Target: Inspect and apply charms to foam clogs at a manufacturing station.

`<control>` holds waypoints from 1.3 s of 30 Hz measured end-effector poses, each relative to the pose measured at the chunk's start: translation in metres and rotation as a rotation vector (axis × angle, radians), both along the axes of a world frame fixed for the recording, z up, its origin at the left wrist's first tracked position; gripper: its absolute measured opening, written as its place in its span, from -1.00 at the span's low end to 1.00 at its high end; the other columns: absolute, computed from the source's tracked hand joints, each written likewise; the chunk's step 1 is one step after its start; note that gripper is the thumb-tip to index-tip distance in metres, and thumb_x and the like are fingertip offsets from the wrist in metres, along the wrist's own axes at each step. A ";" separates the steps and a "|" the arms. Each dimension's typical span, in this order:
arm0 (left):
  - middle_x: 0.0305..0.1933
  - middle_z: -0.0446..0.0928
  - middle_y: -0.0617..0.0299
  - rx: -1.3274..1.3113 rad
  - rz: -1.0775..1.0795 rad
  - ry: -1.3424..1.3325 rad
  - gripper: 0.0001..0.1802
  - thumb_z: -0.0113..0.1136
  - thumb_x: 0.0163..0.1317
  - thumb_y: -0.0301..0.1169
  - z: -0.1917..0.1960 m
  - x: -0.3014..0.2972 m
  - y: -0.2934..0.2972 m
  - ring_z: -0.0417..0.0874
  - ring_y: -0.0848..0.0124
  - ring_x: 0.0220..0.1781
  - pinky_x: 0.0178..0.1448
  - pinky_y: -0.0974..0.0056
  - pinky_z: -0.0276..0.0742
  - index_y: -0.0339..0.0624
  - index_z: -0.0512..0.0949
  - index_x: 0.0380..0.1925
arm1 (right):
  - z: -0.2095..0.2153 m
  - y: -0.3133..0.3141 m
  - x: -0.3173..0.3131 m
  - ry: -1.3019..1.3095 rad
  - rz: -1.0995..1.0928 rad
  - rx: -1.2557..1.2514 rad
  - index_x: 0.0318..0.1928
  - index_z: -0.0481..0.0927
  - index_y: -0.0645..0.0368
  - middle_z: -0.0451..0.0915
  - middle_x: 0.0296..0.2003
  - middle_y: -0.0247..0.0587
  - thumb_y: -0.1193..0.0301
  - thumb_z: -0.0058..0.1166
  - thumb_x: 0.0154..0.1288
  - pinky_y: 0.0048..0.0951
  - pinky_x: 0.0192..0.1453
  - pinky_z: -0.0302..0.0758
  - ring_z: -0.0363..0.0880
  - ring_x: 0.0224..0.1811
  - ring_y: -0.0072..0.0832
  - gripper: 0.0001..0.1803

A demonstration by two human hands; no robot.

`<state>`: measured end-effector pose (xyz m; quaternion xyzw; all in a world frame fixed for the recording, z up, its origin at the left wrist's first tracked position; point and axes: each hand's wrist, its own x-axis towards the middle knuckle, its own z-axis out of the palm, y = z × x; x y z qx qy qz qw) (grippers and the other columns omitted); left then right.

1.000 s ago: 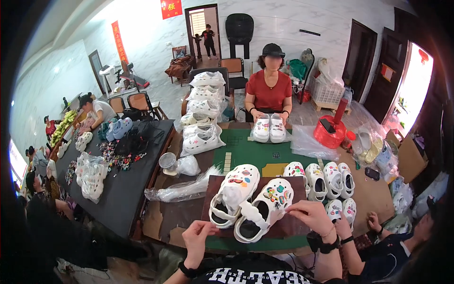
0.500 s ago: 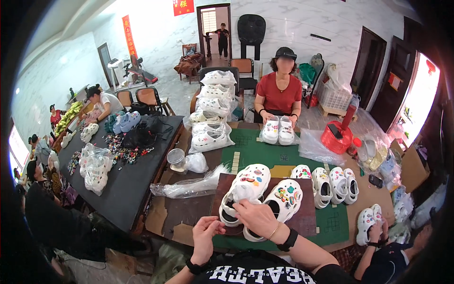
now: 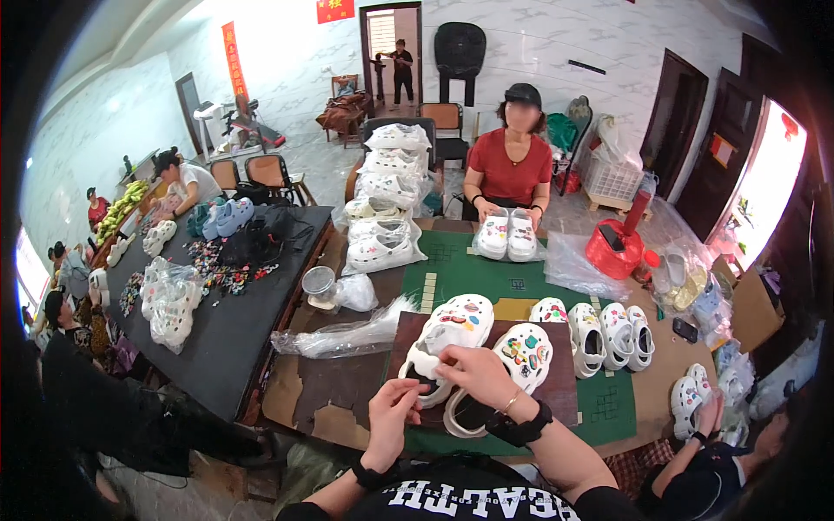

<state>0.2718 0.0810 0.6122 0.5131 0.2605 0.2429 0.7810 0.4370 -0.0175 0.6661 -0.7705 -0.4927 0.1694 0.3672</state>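
Right hand [image 3: 473, 373] is closed on the heel strap of a white charm-decorated clog [image 3: 447, 339] on the desk [image 3: 347, 382]; left hand [image 3: 393, 417] is loosely curled, empty. Charms may be dislodged if the strap is tugged.

- Your right hand [image 3: 476, 375] rests on the near pair of clogs [image 3: 479, 347], which lies on a board [image 3: 347, 382] just before you.
- Your left hand [image 3: 393, 415] sits near the clogs' heel end, left of the right hand; whether it touches them cannot be told.
- Mat [image 3: 486, 273] lies behind the board.
- Row of clogs [image 3: 608, 334] stands right of your pair.
- Empty bags [image 3: 343, 334] lie left of the pair; a jar [image 3: 320, 285] stands behind them.
- Person across the table [image 3: 512, 165] holds a second pair [image 3: 508, 234] on the mat's far edge.
- Stack of bagged clogs [image 3: 387, 200] rises left of that person.
- Long table [image 3: 234, 321] runs along your left.
- Another person's hand [image 3: 708, 412] rests on clogs at far right.
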 end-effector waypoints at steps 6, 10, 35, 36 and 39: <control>-0.28 0.72 0.19 0.124 -0.042 0.134 -0.77 0.15 0.31 -0.48 0.006 0.021 0.005 0.52 0.61 -0.62 -0.65 0.51 0.32 -0.32 0.42 -0.08 | -0.013 -0.011 0.015 0.190 -0.047 0.085 -0.12 0.67 0.27 0.69 -0.37 -0.21 0.38 0.09 0.28 -0.50 -0.20 0.51 0.62 -0.34 -0.55 -0.74; -0.35 0.70 0.21 0.298 -0.037 0.163 -0.76 0.17 0.29 -0.45 -0.002 0.016 0.012 0.55 0.58 -0.64 -0.65 0.45 0.36 -0.33 0.43 -0.11 | -0.012 -0.002 0.014 0.274 0.022 -0.039 -0.09 0.68 0.25 0.70 -0.38 -0.21 0.42 0.08 0.27 -0.52 -0.19 0.51 0.61 -0.34 -0.57 -0.74; -0.66 0.46 0.40 0.228 -0.141 0.204 -0.78 0.12 0.25 -0.49 -0.013 0.029 0.017 0.32 0.67 -0.74 -0.67 0.46 0.16 -0.19 0.65 -0.14 | -0.001 0.010 0.018 -0.006 0.211 -0.094 -0.14 0.64 0.09 0.65 -0.40 -0.05 0.41 0.05 0.21 -0.27 -0.21 0.54 0.66 -0.34 -0.17 -0.78; -0.66 0.45 0.41 0.159 -0.137 0.169 -0.80 0.12 0.27 -0.48 -0.020 0.028 0.017 0.32 0.68 -0.74 -0.68 0.46 0.15 -0.20 0.65 -0.16 | 0.001 0.011 0.015 -0.106 0.201 -0.096 -0.16 0.62 0.08 0.64 -0.41 -0.04 0.41 0.05 0.21 -0.22 -0.23 0.53 0.65 -0.35 -0.15 -0.81; -0.67 0.40 0.44 0.094 -0.159 0.143 -0.83 0.10 0.32 -0.46 -0.021 0.027 0.018 0.28 0.70 -0.75 -0.68 0.48 0.09 -0.22 0.62 -0.16 | -0.005 0.011 0.013 -0.261 0.200 -0.060 -0.18 0.58 0.05 0.63 -0.43 -0.03 0.40 0.03 0.22 -0.15 -0.26 0.50 0.63 -0.34 -0.11 -0.84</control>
